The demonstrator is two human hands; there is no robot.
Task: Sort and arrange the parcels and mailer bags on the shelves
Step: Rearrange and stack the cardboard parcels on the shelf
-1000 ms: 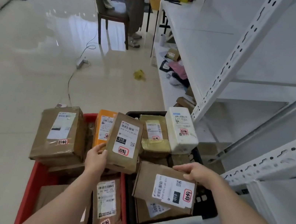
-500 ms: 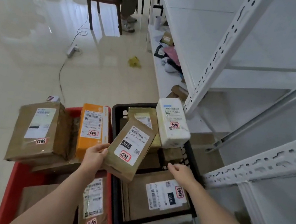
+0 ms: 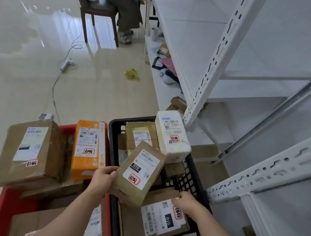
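My left hand [image 3: 102, 181] grips a small brown parcel [image 3: 139, 173] with a white label marked 010, tilted above the black crate [image 3: 114, 131]. My right hand [image 3: 185, 203] holds the far edge of a flat brown parcel [image 3: 157, 216] lying in the black crate, fingers curled over its rim. A white parcel [image 3: 171, 136] and a taped yellowish parcel [image 3: 141, 134] sit at the crate's far end. The red crate [image 3: 5, 208] on the left carries an orange parcel [image 3: 88, 148] and a large brown parcel [image 3: 27, 150]. White metal shelves [image 3: 195, 42] stand on the right.
A person sits on a dark chair [image 3: 95, 4] at the back. A power strip [image 3: 66, 64] with its cable lies on the glossy tile floor, near a yellow scrap [image 3: 132, 73]. Mailer bags and small boxes lie on the lowest shelf [image 3: 168, 73]. A shelf upright [image 3: 213, 66] stands close behind the crates.
My left hand has carried the small brown parcel from over the red crate to the right, above the black crate. The flat parcel in my right hand has dropped down into the black crate.
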